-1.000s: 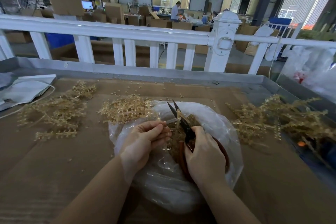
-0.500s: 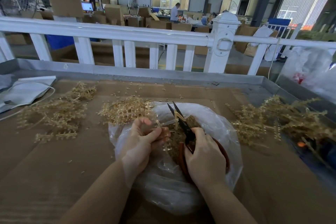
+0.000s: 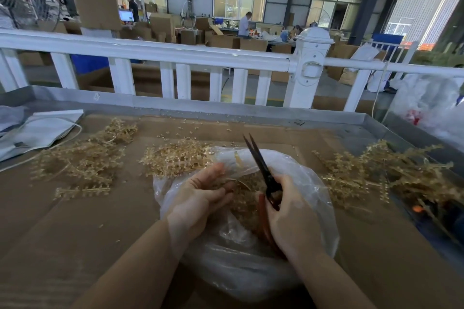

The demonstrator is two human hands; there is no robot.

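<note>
One scissors (image 3: 261, 165), seemingly ajar, in right hand (image 3: 293, 218)

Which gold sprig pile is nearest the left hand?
The middle pile, touching the bag just beyond the left hand; the left pile and right pile lie well aside.

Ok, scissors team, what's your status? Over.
Right hand grips scissors, blades nearly shut, pointing up. Left hand loose-fingered over gold sprigs in plastic bag. Nothing blocking the hands.
</note>
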